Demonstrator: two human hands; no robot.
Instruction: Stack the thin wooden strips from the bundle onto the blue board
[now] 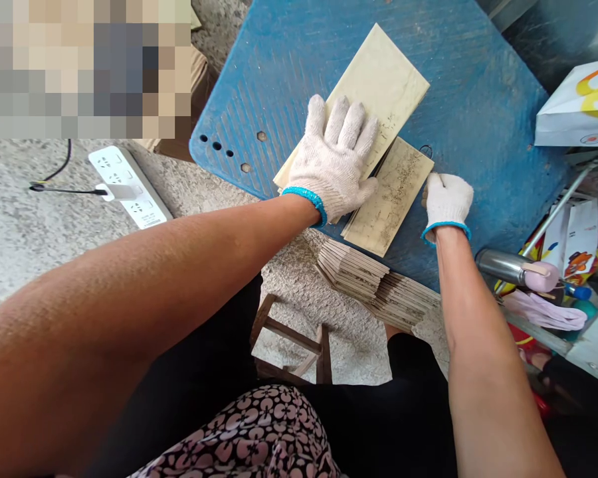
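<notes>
The left hand point(336, 156) lies open, pressing the big tile point(386, 79) flat; the right hand point(447, 199) grips the right edge of the smaller tile point(389, 199). Steady downward pressure should stop any sliding.

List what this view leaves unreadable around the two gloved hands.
All in the head view:
Right hand: its fingers curl under, so what it grips at the lower board is hidden by the glove.
Upper board: its near end lies under the left hand.
Top-left patch: pixelated.
White bag: cut off by the right edge.
</notes>
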